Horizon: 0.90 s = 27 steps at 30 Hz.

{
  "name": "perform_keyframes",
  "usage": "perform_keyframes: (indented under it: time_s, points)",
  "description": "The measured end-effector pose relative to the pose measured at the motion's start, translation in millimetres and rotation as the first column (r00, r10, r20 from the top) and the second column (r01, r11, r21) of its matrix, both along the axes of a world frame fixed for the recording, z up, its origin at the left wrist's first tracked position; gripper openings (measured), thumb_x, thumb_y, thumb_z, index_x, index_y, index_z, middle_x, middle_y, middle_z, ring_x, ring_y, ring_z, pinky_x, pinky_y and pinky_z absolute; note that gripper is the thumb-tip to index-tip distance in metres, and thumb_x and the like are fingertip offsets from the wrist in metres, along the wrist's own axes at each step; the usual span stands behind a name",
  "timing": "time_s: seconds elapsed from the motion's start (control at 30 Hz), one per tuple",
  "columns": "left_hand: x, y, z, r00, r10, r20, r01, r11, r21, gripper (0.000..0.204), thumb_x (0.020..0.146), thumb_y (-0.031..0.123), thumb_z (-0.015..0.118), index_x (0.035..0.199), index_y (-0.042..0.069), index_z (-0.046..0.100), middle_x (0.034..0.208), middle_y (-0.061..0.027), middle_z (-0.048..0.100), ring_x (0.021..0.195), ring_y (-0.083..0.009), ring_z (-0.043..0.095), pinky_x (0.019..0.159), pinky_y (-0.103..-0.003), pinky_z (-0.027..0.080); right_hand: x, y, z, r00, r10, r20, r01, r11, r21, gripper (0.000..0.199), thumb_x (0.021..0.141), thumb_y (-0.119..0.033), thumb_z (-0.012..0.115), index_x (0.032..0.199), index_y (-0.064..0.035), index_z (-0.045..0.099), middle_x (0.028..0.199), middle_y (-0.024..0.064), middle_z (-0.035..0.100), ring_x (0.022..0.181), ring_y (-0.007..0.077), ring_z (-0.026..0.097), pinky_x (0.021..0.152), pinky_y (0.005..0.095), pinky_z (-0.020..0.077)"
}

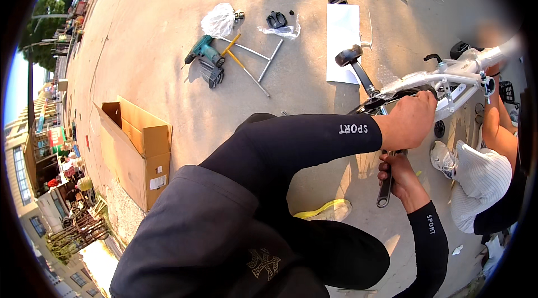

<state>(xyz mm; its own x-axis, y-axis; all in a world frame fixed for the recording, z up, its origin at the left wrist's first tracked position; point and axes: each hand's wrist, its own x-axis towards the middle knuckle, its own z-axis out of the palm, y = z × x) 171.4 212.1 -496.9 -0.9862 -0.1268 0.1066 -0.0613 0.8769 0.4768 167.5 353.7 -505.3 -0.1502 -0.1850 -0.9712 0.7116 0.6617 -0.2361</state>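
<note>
A white bicycle frame (459,82) is at the right, with a black crank arm (364,77) and pedal (348,56) sticking out from it. My left hand (409,121) is closed against the frame's lower part, beside the crank; its fingers are mostly turned away, so what they grip is hidden. Just below it, my right hand (404,181) is wrapped round a dark metal wrench (385,190). The wrench's ring end points down toward the ground, while its upper end disappears under my left hand.
Another person (496,130) crouches at the right, an arm near the frame. On the concrete lie a green drill (203,50), grey gloves (212,74), metal T-handle tools (270,60), a loose pedal (276,19) and a white sheet (342,29). A cardboard box (137,149) stands left.
</note>
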Motion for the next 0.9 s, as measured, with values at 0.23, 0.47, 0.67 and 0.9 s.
perform_keyframes:
  time_s: [0.23,0.47,0.67,0.9]
  points:
    - [-4,-9,15,0.990,-0.004,0.143,-0.001,0.999,0.034,0.063,0.069,0.014,0.073,0.117,-0.019,0.049,0.110,-0.0269,0.061,0.087,-0.0321,0.069,0.068,-0.036,0.059,38,44,-16,0.972,-0.122,-0.199,0.084,0.978,-0.190,0.012,0.100,-0.015,0.047,0.106,-0.0062,0.051,0.064,-0.0002,0.044,0.042,0.0127,0.042,0.041,0.0311,0.0363]
    - [-15,-9,9,0.982,0.045,0.181,-0.055,0.997,0.047,0.050,0.075,0.016,0.066,0.114,-0.010,0.049,0.109,-0.0296,0.064,0.094,-0.0433,0.069,0.082,-0.047,0.056,98,92,-129,0.568,0.066,-0.820,-0.204,0.977,-0.063,0.021,0.104,-0.023,0.048,0.103,-0.0025,0.052,0.066,0.0059,0.056,0.049,0.0171,0.056,0.045,0.0351,0.0448]
    - [-12,-8,15,0.978,0.051,0.200,-0.051,0.999,-0.003,0.050,0.076,0.016,0.065,0.116,-0.010,0.049,0.104,-0.0294,0.066,0.094,-0.0433,0.069,0.084,-0.048,0.056,107,48,-131,0.451,0.009,-0.892,-0.109,0.993,-0.046,0.018,0.101,-0.018,0.050,0.098,-0.0001,0.051,0.076,0.0254,0.064,0.075,0.0460,0.064,0.064,0.0531,0.0474]
    - [-10,-5,19,0.972,0.038,0.233,-0.041,0.999,0.007,0.047,0.076,0.016,0.065,0.112,-0.010,0.050,0.105,-0.0298,0.066,0.094,-0.0439,0.069,0.083,-0.047,0.057,127,23,-163,0.336,0.025,-0.942,-0.121,0.993,-0.017,0.022,0.099,-0.016,0.052,0.111,0.0000,0.045,0.074,0.0261,0.065,0.072,0.0452,0.067,0.063,0.0536,0.0513]
